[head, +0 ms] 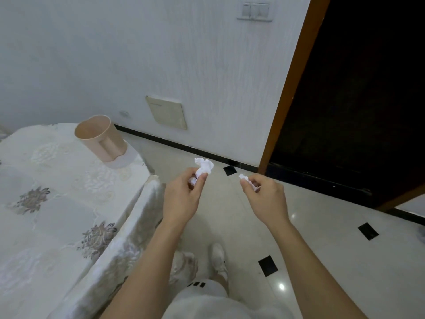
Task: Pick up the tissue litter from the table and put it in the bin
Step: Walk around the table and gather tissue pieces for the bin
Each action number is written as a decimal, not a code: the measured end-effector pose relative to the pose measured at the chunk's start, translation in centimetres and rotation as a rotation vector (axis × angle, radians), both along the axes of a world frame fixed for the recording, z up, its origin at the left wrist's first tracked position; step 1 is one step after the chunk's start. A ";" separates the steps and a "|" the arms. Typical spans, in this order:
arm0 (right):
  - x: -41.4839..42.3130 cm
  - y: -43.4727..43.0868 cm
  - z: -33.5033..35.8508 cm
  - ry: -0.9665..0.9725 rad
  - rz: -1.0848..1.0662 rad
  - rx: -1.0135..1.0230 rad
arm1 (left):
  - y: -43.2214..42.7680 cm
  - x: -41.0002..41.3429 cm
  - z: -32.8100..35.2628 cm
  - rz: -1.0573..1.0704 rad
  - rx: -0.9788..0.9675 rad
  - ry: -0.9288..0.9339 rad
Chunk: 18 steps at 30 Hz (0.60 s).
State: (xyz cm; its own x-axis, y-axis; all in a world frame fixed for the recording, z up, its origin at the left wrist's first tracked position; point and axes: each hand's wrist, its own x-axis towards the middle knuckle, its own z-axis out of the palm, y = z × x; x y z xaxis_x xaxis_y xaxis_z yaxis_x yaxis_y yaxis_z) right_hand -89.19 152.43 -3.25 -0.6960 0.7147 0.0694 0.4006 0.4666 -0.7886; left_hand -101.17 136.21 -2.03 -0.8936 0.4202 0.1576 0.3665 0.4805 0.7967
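Note:
My left hand (184, 194) pinches a crumpled white tissue (203, 167) between thumb and fingers, held over the floor just right of the table's corner. A smaller white tissue scrap (243, 177) is gripped in my right hand (264, 196), level with the left and apart from it. The bin (101, 140) is a small beige plastic container standing on the far right corner of the table (57, 203), up and to the left of both hands. Its opening faces up and tilts slightly toward me; I see nothing inside it.
A floral white cloth covers the table and hangs over its right edge. Pale floor tiles with black diamond insets (268, 265) lie under my hands. My white shoes (218, 259) stand below. A dark open doorway with a brown frame (292, 88) is at right.

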 end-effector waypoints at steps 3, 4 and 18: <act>-2.7 2.2 -0.4 -0.022 0.020 0.015 | 2.1 -2.4 -0.7 0.030 -0.030 0.013; -3.8 3.1 -0.6 -0.030 0.026 0.019 | 2.9 -3.5 -1.0 0.038 -0.023 0.005; -29.9 13.2 0.9 -0.035 0.211 0.110 | 11.1 -27.5 -0.6 0.206 0.023 -0.030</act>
State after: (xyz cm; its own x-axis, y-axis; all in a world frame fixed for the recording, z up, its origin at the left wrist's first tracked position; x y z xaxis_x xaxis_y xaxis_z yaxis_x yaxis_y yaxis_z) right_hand -119.11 165.58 -2.39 -0.8324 0.5428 0.1119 0.3113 0.6250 -0.7159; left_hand -128.69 147.33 -2.63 -0.9647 0.2249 0.1369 0.2382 0.5241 0.8177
